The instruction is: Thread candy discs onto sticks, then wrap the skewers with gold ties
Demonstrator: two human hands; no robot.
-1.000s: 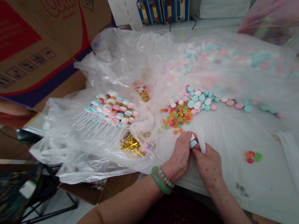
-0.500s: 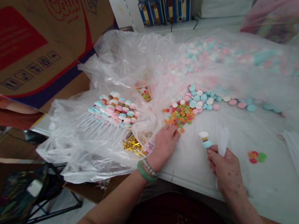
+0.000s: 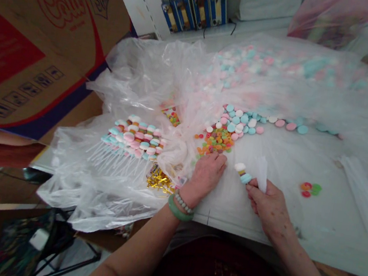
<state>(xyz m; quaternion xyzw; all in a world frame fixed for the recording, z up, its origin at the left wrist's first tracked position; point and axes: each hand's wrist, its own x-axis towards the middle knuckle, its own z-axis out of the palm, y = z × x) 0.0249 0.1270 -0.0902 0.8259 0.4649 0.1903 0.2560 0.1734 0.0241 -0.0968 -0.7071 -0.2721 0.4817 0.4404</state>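
In my right hand (image 3: 270,207) is a candy skewer (image 3: 243,173), with white and blue marshmallow pieces and a brownish layer between them. White strips (image 3: 262,173) stand up behind its fingers, held by the same hand. My left hand (image 3: 208,173) rests at the near edge of a pile of small gummy rings (image 3: 216,140), orange, green and red. Its fingers are curled together, and the fingertips are hidden. Just beyond the rings lie loose pink, white and blue marshmallow discs (image 3: 241,118). Finished-looking marshmallow skewers (image 3: 136,136) lie in rows on plastic at the left.
Clear plastic sheeting (image 3: 153,65) covers much of the table. Gold tinsel ties (image 3: 159,180) lie left of my left hand. At the right are several gummy rings (image 3: 308,189) and a bundle of white sticks (image 3: 362,195). A large cardboard box (image 3: 46,45) stands at the left.
My left hand has moved slightly right and closer to the ring pile, its fingers now more bent over its edge. My right hand keeps hold of the skewer. The view has shifted a little.
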